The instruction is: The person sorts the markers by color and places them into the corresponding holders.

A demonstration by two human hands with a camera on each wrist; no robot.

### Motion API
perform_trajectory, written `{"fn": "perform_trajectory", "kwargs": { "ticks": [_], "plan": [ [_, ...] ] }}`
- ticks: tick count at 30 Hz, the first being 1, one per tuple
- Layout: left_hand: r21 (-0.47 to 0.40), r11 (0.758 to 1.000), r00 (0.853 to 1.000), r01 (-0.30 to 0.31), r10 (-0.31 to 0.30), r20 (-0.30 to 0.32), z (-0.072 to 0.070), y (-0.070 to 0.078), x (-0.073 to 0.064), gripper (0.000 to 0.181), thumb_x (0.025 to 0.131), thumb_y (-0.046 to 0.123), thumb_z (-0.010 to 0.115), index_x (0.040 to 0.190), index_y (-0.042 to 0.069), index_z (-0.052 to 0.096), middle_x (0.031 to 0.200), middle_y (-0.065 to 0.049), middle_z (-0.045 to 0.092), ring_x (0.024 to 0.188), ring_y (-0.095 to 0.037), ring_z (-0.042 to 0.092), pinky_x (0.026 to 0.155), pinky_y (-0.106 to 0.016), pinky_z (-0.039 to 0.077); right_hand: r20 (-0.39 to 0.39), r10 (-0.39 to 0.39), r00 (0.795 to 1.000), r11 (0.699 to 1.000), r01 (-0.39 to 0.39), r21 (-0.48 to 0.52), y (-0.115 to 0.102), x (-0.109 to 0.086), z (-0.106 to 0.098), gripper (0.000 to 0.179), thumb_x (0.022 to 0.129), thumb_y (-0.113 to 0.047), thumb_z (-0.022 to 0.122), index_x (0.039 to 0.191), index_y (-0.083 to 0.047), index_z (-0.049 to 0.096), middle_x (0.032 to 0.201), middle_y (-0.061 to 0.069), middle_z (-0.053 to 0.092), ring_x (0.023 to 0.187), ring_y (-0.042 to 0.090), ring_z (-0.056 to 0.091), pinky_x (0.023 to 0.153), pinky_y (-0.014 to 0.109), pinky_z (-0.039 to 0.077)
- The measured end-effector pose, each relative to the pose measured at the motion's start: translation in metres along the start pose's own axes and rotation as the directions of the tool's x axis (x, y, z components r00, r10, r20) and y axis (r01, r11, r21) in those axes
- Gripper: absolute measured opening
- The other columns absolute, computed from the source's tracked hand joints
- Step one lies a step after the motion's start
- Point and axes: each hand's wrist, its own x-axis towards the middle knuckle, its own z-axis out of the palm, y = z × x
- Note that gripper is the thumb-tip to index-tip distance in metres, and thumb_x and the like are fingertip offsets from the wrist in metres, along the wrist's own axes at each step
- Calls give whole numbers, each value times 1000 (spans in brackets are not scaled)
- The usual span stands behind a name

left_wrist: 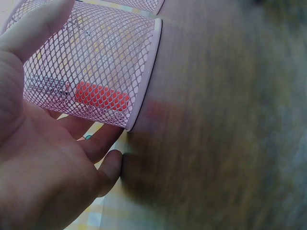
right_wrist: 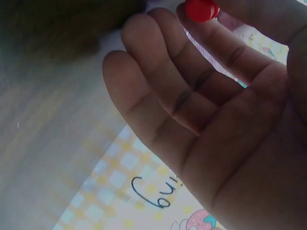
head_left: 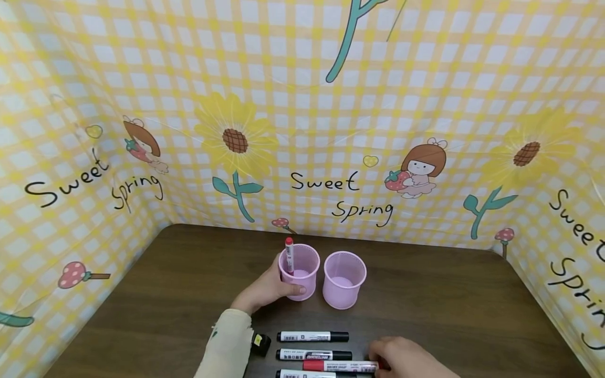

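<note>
My left hand [head_left: 262, 287] holds a pink mesh pen cup [head_left: 307, 287] from its left side, thumb across the front. A red-capped marker [head_left: 289, 255] leans inside that cup; the left wrist view shows its red end [left_wrist: 101, 96] through the mesh. Just to the right stands a second pink cup [head_left: 341, 295], with nothing visible in it. At the table's near side my right hand [head_left: 404, 357] pinches the right end of a red whiteboard marker [head_left: 340, 366] between thumb and forefinger. In the right wrist view a red tip [right_wrist: 201, 9] shows there, other fingers loosely bent.
Black-capped markers lie in a row before me: one farthest [head_left: 312, 336], one in the middle [head_left: 312, 355], one at the frame's bottom edge [head_left: 302, 374]. They rest on a dark wooden table [head_left: 165, 315]. A yellow checked cloth [head_left: 302, 131] surrounds its back and sides.
</note>
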Motion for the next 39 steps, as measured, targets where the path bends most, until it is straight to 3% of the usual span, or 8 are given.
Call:
{"fn": "perform_trajectory", "kwargs": {
  "ticks": [4, 9, 17, 21, 27, 34, 39],
  "plan": [
    [-1, 1000, 1000, -3, 3, 1, -1, 2, -1, 110, 78, 17, 88, 158, 7, 13, 147, -18, 43, 131, -35, 43, 111, -57, 29, 2, -45, 999, 998, 45, 32, 3, -3, -8, 21, 85, -10, 78, 83, -21, 60, 73, -21, 43, 64, -4, 43, 56, 19, 40],
    [-5, 1000, 1000, -17, 17, -1, 0, 1, 1, 110, 77, 14, 88, 158, 5, 14, 146, -19, 44, 131, -35, 45, 111, -55, 29, 14, -24, 1000, 993, 23, 115, 4, -8, -20, 18, 89, -11, 75, 86, -21, 61, 75, -23, 47, 67, -4, 47, 58, 20, 43],
    [-6, 1000, 1000, -19, 19, -17, 0, 2, 1, 108, 77, 11, 88, 158, 5, 16, 145, -18, 46, 130, -34, 46, 110, -54, 30, -141, -83, 987, 972, 111, 205, 2, -19, -40, 21, 89, -4, 72, 95, -22, 63, 81, -21, 53, 69, -4, 51, 56, 21, 47],
    [-8, 1000, 1000, -3, 3, -25, 1, 4, -1, 107, 77, 10, 88, 157, 5, 18, 144, -17, 46, 129, -33, 46, 110, -56, 30, -243, -115, 963, 960, 171, 224, -6, -19, -48, 24, 92, -3, 71, 100, -23, 61, 87, -19, 58, 76, -1, 56, 63, 24, 51],
    [-19, 1000, 1000, 2, -2, -18, 1, 4, -2, 105, 78, 10, 87, 156, 5, 19, 143, -18, 46, 129, -33, 45, 110, -55, 30, -396, -190, 899, 911, 311, 270, -20, -9, -55, 25, 94, 3, 68, 106, -19, 61, 94, -7, 63, 85, 11, 64, 74, 27, 55],
    [-18, 1000, 1000, -11, 11, -7, 0, 3, -2, 107, 78, 12, 88, 157, 4, 16, 144, -19, 45, 129, -35, 46, 109, -56, 31, -519, -111, 848, 898, 309, 314, -31, 10, -61, 26, 93, 3, 69, 108, -17, 64, 97, -3, 66, 84, 14, 66, 74, 30, 55],
    [-20, 1000, 1000, -14, 14, 0, -1, -2, 0, 109, 78, 14, 88, 158, 5, 15, 146, -19, 43, 129, -34, 45, 110, -56, 29, -615, -92, 783, 907, 321, 273, -39, 28, -67, 27, 90, 4, 72, 109, -14, 64, 96, 2, 67, 84, 16, 66, 73, 29, 55]
  ]
}}
